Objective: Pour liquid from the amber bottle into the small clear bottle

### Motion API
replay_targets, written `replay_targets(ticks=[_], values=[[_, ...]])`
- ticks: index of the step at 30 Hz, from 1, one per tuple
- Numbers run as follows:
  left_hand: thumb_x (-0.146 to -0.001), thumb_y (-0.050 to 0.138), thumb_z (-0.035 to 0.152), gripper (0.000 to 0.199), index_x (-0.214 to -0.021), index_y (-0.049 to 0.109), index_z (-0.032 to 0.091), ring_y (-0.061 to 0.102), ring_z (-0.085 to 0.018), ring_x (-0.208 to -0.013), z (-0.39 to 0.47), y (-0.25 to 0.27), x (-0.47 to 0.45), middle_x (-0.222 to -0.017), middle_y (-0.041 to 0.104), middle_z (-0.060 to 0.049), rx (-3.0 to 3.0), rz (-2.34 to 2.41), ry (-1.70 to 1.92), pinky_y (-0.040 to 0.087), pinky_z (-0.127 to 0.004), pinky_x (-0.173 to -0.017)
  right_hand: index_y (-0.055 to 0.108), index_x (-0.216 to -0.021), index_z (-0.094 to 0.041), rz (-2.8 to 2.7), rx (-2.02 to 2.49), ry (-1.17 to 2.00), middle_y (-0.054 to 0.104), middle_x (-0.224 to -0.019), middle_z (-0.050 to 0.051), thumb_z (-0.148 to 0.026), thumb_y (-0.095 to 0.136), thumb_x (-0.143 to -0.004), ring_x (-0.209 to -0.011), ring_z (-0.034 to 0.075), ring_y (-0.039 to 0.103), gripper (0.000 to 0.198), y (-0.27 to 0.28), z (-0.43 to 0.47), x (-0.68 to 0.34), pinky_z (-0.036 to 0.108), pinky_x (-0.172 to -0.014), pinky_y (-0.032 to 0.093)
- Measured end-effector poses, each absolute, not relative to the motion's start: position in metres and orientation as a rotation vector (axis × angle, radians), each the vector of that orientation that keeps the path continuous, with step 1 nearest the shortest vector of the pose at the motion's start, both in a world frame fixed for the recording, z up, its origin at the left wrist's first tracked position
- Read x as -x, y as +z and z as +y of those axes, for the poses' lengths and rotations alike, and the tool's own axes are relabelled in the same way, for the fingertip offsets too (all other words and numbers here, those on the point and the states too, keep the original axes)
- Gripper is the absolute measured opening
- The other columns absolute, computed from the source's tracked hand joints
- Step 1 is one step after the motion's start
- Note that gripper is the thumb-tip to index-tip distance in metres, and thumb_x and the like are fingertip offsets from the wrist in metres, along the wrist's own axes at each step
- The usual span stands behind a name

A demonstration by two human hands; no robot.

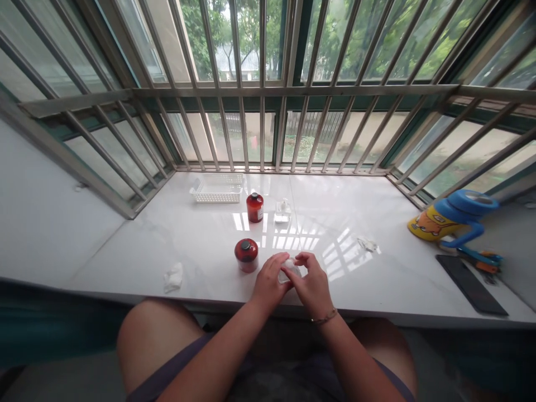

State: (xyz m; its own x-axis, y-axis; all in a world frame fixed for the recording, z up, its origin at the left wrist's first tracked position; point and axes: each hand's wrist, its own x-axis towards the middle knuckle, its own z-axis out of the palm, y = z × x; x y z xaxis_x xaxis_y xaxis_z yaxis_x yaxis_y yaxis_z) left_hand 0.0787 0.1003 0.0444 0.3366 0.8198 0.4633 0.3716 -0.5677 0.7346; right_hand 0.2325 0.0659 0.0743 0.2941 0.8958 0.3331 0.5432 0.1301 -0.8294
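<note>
Near the front edge of the white ledge, my left hand (271, 281) is closed round a small clear glass bottle (291, 269). My right hand (312, 282), with a bracelet at its wrist, grips the same bottle from the other side, fingers curled at its top. The fingers hide much of the bottle. Just left of my hands stands a red bottle with a dark cap (247, 255). Farther back are a second red bottle (255, 208) with a label and a clear glass bottle (282, 211), both upright.
A white plastic basket (216, 190) sits at the back left. Crumpled tissue (173, 278) lies at the front left, a small clear wrapper (367, 244) to the right. A blue-yellow flask (452, 215) and a black phone (471, 283) are at far right. Barred windows enclose the ledge (125, 251).
</note>
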Motion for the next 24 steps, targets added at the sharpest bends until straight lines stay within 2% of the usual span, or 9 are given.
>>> replay_targets(ticks=[6,11,14,17,21,24], values=[[-0.083,0.091,0.024,0.071,-0.145,0.057,0.028,0.063,-0.030,-0.139,0.100,0.044,-0.077,-0.146,0.067,-0.008,-2.048,1.043,1.139,0.053,-0.052,-0.120,0.058,-0.110,-0.026,-1.393,1.473,0.553,0.072,-0.103,0.004,-0.052,0.084,-0.087,-0.100,0.028,0.075,0.043,0.074,0.068,-0.245,0.043,-0.090,0.061],[-0.082,0.092,0.023,0.084,-0.154,0.048,0.031,0.058,-0.030,-0.146,0.098,0.045,-0.076,-0.156,0.060,-0.008,-1.932,1.047,1.091,0.049,-0.051,-0.125,0.057,-0.120,-0.027,-1.463,1.367,0.692,0.072,-0.118,0.008,-0.049,0.077,-0.093,-0.115,0.028,0.073,0.040,0.073,0.066,-0.253,0.048,-0.102,0.060],[-0.085,0.089,0.021,0.082,-0.154,0.047,0.030,0.051,-0.031,-0.152,0.098,0.043,-0.075,-0.163,0.054,-0.009,-1.922,0.999,1.105,0.044,-0.053,-0.129,0.052,-0.134,-0.027,-1.431,1.371,0.635,0.067,-0.129,0.010,-0.048,0.082,-0.090,-0.121,0.029,0.068,0.057,0.072,0.062,-0.248,0.054,-0.111,0.055],[-0.085,0.088,0.018,0.079,-0.152,0.047,0.029,0.049,-0.030,-0.154,0.098,0.041,-0.075,-0.164,0.052,-0.011,-1.925,0.976,1.116,0.043,-0.053,-0.129,0.046,-0.141,-0.027,-1.340,1.404,0.638,0.066,-0.123,0.008,-0.048,0.088,-0.083,-0.118,0.028,0.068,0.074,0.070,0.060,-0.241,0.056,-0.112,0.054],[-0.084,0.089,0.019,0.077,-0.149,0.049,0.028,0.050,-0.030,-0.153,0.098,0.042,-0.076,-0.162,0.054,-0.010,-1.902,0.998,1.110,0.043,-0.052,-0.129,0.040,-0.147,-0.027,-1.256,1.431,0.624,0.064,-0.120,0.007,-0.047,0.087,-0.083,-0.117,0.027,0.067,0.082,0.067,0.056,-0.235,0.055,-0.111,0.054],[-0.084,0.090,0.021,0.076,-0.149,0.049,0.028,0.051,-0.029,-0.152,0.097,0.044,-0.076,-0.161,0.056,-0.009,-1.869,1.024,1.084,0.043,-0.051,-0.129,0.041,-0.144,-0.026,-1.171,1.465,0.563,0.063,-0.114,0.005,-0.048,0.088,-0.081,-0.111,0.026,0.067,0.082,0.067,0.051,-0.231,0.054,-0.111,0.055]])
